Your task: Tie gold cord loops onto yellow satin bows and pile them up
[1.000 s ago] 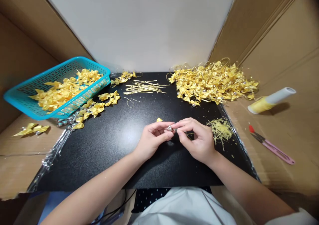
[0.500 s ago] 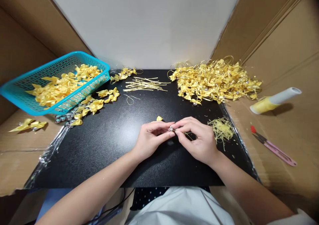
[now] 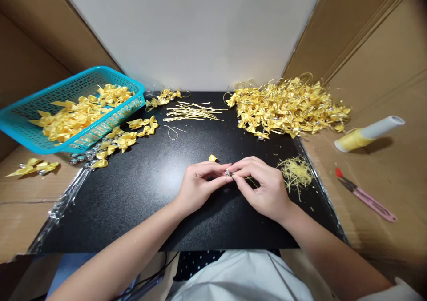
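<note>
Over the middle of the black tabletop, my left hand [image 3: 200,183] pinches a small silver bell [image 3: 228,172] between thumb and fingertips. My right hand [image 3: 262,185] meets it from the right, thumb and index finger closed on a thin yellow cord [image 3: 250,179] beside the bell. Part of the cord shows below the right palm. A bit of yellow ribbon [image 3: 212,158] pokes out just beyond my left fingers; whether it is joined to the bell is hidden.
A turquoise basket [image 3: 40,147] of yellow bows stands left, with loose bows and silver bells beside it. Cut cords [image 3: 193,111] lie at the back. Right are a heap of corded bows [image 3: 287,110], thread scraps [image 3: 295,172], pink snips [image 3: 370,202] and a thread-wound tube [image 3: 367,134].
The view has shifted very slightly. Both hands keep nearly the same pinch around the bell and cord.
</note>
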A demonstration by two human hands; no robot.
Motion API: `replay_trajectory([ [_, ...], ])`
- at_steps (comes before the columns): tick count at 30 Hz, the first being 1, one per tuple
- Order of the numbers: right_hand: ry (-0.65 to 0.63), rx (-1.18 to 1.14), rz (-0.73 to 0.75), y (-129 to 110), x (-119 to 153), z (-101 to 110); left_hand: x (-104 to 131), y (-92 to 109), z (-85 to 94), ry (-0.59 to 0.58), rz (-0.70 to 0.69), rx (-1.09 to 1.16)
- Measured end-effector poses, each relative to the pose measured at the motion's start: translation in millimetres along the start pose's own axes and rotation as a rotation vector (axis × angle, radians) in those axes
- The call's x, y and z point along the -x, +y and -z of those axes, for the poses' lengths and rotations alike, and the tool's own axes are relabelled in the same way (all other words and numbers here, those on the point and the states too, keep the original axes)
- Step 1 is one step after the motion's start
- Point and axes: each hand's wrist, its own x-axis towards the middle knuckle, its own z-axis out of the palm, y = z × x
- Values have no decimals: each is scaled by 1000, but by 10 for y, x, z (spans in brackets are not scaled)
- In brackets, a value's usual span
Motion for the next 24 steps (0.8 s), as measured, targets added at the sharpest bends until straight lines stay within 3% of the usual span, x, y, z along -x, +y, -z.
replay_trajectory([
  [12, 49, -30, 12, 32, 49, -57, 10, -12, -38, 27, 188, 202],
  [18, 117, -92, -73, 3, 62, -85, -3, -29, -79, 55, 90, 306],
  [24, 140, -20, -38, 9, 75, -82, 28, 11, -108, 22, 222, 459],
])
